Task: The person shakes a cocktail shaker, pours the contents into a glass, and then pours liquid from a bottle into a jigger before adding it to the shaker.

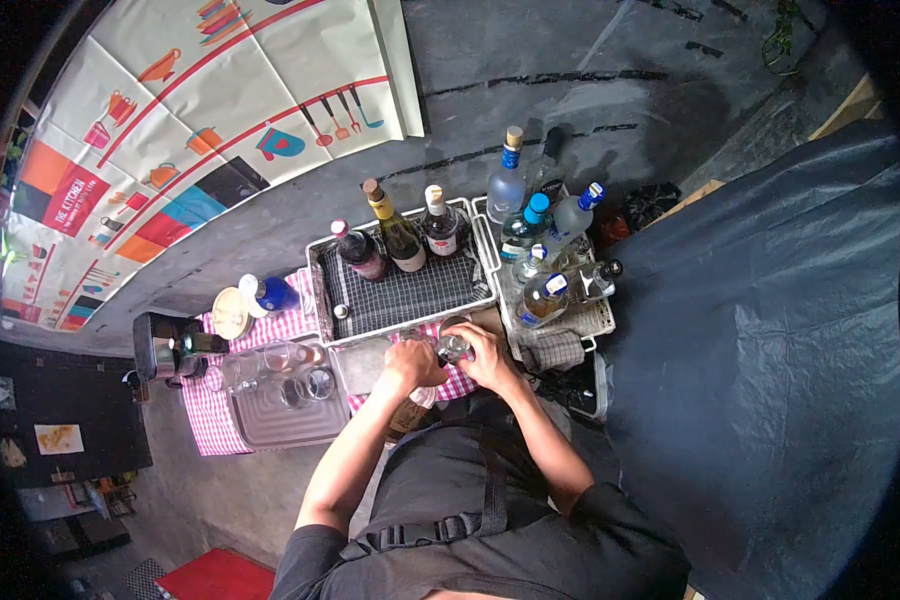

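Over the near edge of the table, my left hand (415, 362) is closed, fingers curled inward; what it grips is mostly hidden. Beside it my right hand (485, 360) is wrapped round a small clear drinking glass (454, 347), tilted toward the left hand. Just below my left wrist shows a brown-labelled container (408, 415) with a pale top, partly covered by my forearm. A pink checked cloth (458, 384) lies under the hands.
A white wire basket (320, 290) behind holds three corked or capped bottles. To its right, another rack (600, 322) holds several clear and blue-capped bottles. At left, a grey tray (290, 432) carries several glasses. A dark sheet (770, 350) hangs along the right.
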Demonstrator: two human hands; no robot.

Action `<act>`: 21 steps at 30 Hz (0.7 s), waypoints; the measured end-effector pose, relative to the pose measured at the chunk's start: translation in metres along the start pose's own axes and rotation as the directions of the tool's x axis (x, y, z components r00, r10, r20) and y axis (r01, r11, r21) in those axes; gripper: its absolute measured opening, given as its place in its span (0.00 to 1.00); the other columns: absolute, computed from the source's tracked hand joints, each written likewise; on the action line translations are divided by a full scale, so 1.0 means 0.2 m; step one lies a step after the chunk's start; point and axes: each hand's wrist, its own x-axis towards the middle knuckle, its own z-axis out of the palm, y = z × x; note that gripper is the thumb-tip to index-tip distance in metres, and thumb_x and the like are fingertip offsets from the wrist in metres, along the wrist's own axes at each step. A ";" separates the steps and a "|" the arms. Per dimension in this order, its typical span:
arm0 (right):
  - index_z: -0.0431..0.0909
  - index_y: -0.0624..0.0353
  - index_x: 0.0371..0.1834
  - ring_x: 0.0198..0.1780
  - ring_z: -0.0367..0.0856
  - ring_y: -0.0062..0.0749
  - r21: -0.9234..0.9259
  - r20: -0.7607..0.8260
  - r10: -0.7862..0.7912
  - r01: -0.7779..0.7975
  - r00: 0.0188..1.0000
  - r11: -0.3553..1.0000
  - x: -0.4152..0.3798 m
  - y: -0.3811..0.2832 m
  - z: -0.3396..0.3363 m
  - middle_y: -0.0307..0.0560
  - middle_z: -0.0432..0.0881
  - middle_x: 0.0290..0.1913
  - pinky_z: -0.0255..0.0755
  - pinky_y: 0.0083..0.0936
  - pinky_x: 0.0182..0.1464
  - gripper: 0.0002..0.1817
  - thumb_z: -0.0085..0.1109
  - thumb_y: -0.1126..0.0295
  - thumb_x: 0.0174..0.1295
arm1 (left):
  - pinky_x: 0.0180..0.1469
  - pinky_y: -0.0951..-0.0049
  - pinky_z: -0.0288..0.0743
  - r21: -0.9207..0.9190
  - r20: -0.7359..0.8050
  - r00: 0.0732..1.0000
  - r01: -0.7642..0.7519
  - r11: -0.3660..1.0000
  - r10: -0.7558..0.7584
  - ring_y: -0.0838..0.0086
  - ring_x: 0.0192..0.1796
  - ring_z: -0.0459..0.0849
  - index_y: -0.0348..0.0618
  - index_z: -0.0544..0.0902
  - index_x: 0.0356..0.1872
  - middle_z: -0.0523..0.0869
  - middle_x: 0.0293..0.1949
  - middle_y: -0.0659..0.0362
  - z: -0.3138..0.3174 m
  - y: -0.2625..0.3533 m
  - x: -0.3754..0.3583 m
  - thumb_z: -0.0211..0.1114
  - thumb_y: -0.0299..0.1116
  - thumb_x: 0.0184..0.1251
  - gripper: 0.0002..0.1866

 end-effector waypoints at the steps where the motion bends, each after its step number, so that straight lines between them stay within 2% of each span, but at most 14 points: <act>1: 0.80 0.61 0.54 0.57 0.83 0.48 -0.006 -0.001 -0.012 0.012 1.000 1.000 0.00 0.00 0.00 0.52 0.84 0.53 0.76 0.36 0.61 0.29 0.57 0.87 0.42 | 0.58 0.60 0.83 -0.001 0.000 1.000 0.000 1.000 0.000 0.56 0.54 0.89 0.38 0.88 0.49 0.89 0.49 0.43 0.01 0.00 0.01 0.64 0.50 0.53 0.29; 9: 0.81 0.61 0.54 0.58 0.83 0.49 0.003 0.016 -0.012 0.012 1.000 1.000 0.00 0.01 0.01 0.53 0.84 0.53 0.76 0.36 0.62 0.29 0.57 0.87 0.42 | 0.59 0.63 0.82 -0.025 -0.012 1.000 0.006 1.000 -0.007 0.60 0.55 0.89 0.37 0.89 0.47 0.90 0.47 0.42 0.02 0.00 0.01 0.63 0.51 0.54 0.28; 18: 0.80 0.61 0.54 0.58 0.83 0.49 0.003 0.027 -0.028 0.028 0.999 1.000 0.00 -0.01 -0.01 0.52 0.84 0.53 0.76 0.36 0.62 0.29 0.60 0.86 0.42 | 0.59 0.61 0.82 -0.044 0.051 0.998 0.040 0.998 -0.038 0.57 0.56 0.89 0.37 0.89 0.48 0.89 0.49 0.44 -0.03 0.01 -0.01 0.65 0.50 0.53 0.28; 21: 0.80 0.61 0.54 0.58 0.83 0.48 0.012 0.020 -0.021 0.021 1.000 1.000 0.00 -0.01 -0.01 0.52 0.84 0.53 0.76 0.36 0.62 0.29 0.61 0.86 0.42 | 0.59 0.61 0.82 -0.048 0.025 0.998 0.055 0.997 -0.053 0.58 0.55 0.89 0.38 0.89 0.48 0.90 0.49 0.44 -0.03 0.02 -0.02 0.66 0.49 0.53 0.28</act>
